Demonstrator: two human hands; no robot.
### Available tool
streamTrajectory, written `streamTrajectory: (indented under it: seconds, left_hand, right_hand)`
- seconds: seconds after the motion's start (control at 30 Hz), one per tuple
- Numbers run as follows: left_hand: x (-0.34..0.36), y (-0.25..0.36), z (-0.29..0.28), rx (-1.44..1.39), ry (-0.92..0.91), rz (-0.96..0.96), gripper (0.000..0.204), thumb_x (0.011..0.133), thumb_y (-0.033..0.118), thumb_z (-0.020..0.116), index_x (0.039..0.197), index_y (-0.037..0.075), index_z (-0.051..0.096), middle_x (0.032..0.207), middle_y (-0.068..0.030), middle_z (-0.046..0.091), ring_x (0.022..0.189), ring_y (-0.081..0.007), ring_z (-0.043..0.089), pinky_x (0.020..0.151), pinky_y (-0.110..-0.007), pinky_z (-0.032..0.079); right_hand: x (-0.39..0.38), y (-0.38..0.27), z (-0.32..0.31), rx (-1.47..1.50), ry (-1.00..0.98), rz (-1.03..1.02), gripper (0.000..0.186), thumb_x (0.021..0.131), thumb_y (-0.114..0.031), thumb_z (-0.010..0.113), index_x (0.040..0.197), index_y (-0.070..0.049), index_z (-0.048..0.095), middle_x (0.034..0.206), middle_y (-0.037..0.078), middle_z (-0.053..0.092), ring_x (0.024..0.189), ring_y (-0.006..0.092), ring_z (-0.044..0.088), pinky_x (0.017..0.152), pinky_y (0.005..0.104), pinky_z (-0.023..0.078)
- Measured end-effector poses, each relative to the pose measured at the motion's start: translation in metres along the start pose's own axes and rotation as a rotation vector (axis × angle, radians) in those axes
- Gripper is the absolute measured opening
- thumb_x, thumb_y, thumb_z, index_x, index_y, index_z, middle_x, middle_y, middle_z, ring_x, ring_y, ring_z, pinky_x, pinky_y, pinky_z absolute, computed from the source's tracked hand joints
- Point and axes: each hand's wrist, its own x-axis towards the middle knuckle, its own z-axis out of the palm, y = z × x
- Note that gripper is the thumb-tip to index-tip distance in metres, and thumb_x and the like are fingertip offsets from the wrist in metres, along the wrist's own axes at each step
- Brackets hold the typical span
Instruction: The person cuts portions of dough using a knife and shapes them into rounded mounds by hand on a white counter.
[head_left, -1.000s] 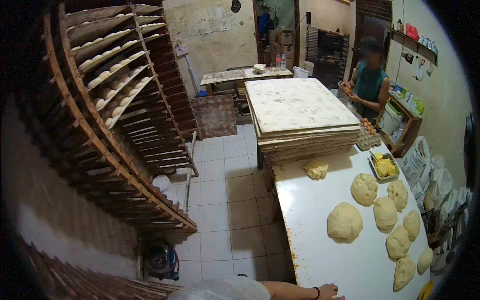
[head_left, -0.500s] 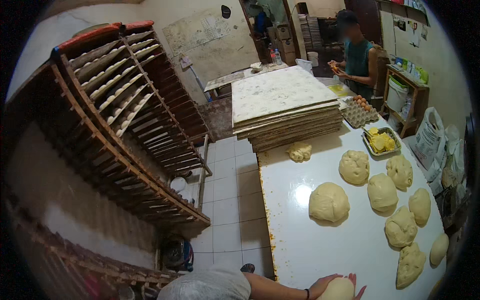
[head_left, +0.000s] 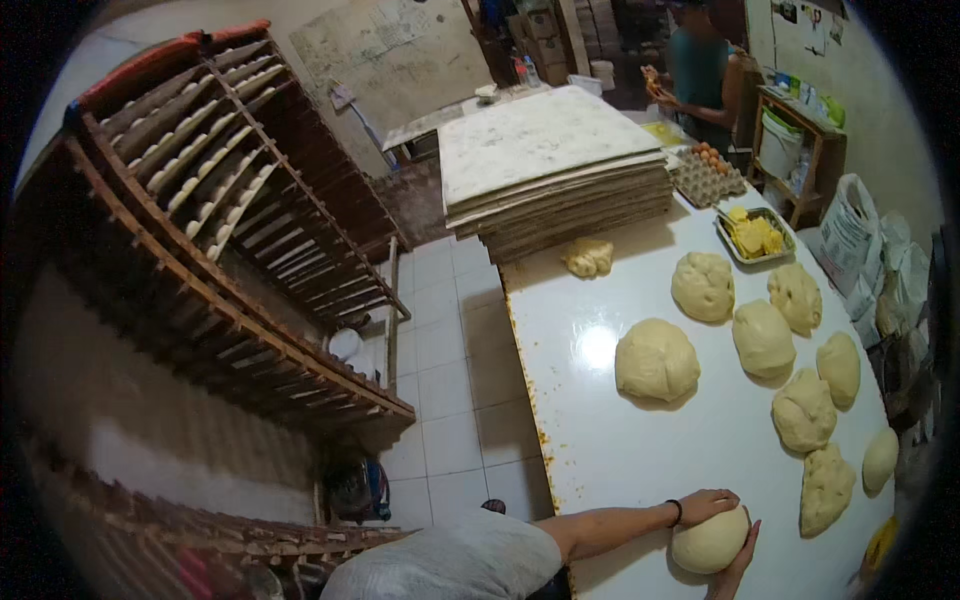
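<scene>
A smooth, round dough ball (head_left: pixel 708 542) rests on the white tabletop (head_left: pixel 630 490) near its front. My left hand (head_left: pixel 708 503), with a dark band at the wrist, curves over the ball's far side. From the near right, my right hand (head_left: pixel 740 562) cups the same ball, its fingers along the edge. Beyond them lies a large dough piece (head_left: pixel 657 360). To the right are several more lumps, among them a rough dough piece (head_left: pixel 827 490), a dough lump (head_left: pixel 803 410) and a small smooth one (head_left: pixel 880 461).
Stacked floury boards (head_left: pixel 550 150) stand at the table's far end. Beside them are an egg tray (head_left: pixel 708 180) and a tray of yellow spread (head_left: pixel 755 237). A wooden rack (head_left: pixel 230 230) with dough on its shelves stands left. A person (head_left: pixel 700 80) holds something at the back.
My hands and the dough ball have come further into view, up and to the right. The whole view has shifted a little. The person at the back still stands there.
</scene>
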Motion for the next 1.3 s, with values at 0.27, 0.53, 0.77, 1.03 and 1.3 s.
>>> streamTrajectory:
  seconds: [0.27, 0.53, 0.77, 1.03, 1.3]
  left_hand:
    - [-0.127, 0.006, -0.049, 0.340, -0.170, -0.003, 0.067, 0.090, 0.063, 0.056, 0.123, 0.007, 0.072, 0.118, -0.0226, 0.072, 0.110, -0.0395, 0.068, 0.101, -0.046, 0.052]
    - [-0.233, 0.004, -0.047, 0.832, -0.555, 0.515, 0.072, 0.093, 0.074, 0.048, 0.120, 0.013, 0.076, 0.121, -0.0162, 0.069, 0.129, -0.0371, 0.049, 0.106, -0.063, 0.030]
    - [-0.221, 0.014, -0.046, 0.998, -0.572, 0.478, 0.067, 0.097, 0.070, 0.047, 0.131, 0.017, 0.068, 0.134, -0.0112, 0.067, 0.134, -0.0339, 0.051, 0.112, -0.069, 0.029]
    - [-0.119, -0.030, -0.024, -0.013, -0.393, 0.103, 0.066, 0.104, 0.062, 0.041, 0.142, 0.013, 0.063, 0.143, -0.0143, 0.062, 0.136, -0.0355, 0.053, 0.115, -0.047, 0.040]
    - [-0.093, -0.052, 0.028, -0.453, 0.035, -0.030, 0.050, 0.109, 0.040, 0.036, 0.131, 0.008, 0.066, 0.128, -0.0144, 0.070, 0.118, -0.0301, 0.064, 0.105, -0.039, 0.048]
  right_hand:
    - [-0.068, 0.094, 0.032, -0.265, 0.270, 0.023, 0.061, 0.109, -0.053, 0.041, 0.138, -0.001, 0.056, 0.129, 0.018, 0.065, 0.113, 0.0282, 0.066, 0.097, 0.0413, 0.055]
    - [-0.216, 0.185, 0.177, -0.972, 0.309, -0.220, 0.065, 0.106, -0.043, 0.048, 0.148, 0.007, 0.044, 0.149, 0.024, 0.049, 0.136, 0.0333, 0.047, 0.113, 0.0435, 0.040]
    - [-0.210, 0.200, 0.184, -1.184, 0.295, -0.379, 0.064, 0.105, -0.039, 0.050, 0.149, 0.008, 0.044, 0.151, 0.025, 0.047, 0.140, 0.0344, 0.045, 0.116, 0.0445, 0.038]
    - [-0.108, 0.136, 0.126, -0.880, 0.244, -0.229, 0.060, 0.105, -0.037, 0.051, 0.146, 0.006, 0.049, 0.148, 0.024, 0.051, 0.137, 0.0339, 0.049, 0.114, 0.0450, 0.041]
    - [-0.035, 0.080, 0.056, -0.567, 0.065, 0.029, 0.055, 0.104, -0.034, 0.053, 0.144, 0.004, 0.053, 0.145, 0.023, 0.054, 0.134, 0.0335, 0.052, 0.113, 0.0456, 0.043]
